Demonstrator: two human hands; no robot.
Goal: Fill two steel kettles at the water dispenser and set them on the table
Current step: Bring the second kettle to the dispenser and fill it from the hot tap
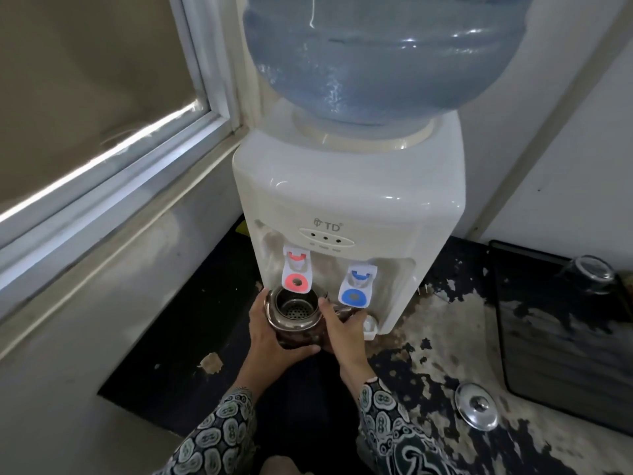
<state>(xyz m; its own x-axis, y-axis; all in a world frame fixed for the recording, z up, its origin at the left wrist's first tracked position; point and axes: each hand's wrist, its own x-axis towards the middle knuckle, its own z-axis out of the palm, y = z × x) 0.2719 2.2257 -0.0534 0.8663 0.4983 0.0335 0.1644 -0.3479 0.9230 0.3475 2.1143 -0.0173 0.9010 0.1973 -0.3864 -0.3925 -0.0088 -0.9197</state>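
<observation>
You are on the first fill: your left hand [270, 337] and right hand [342, 332] wrap the round steel kettle [294, 318] from both sides, holding it under the dispenser's red tap [296, 273] on the white water dispenser [346, 214]. Its open mouth shows only a perforated strainer; whether water lies inside I cannot tell. Next, press that lever steadily. The steel lid [476, 406] lies near the worn dark counter's [428, 358] front edge.

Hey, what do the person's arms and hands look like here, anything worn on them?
Both hands, left hand and right hand, are bare: no gloves, and no rings or watch visible. Each forearm wears a long patterned sleeve, left sleeve and right sleeve, dark fabric printed with pale oval, cell-like motifs, ending at the wrist.
</observation>
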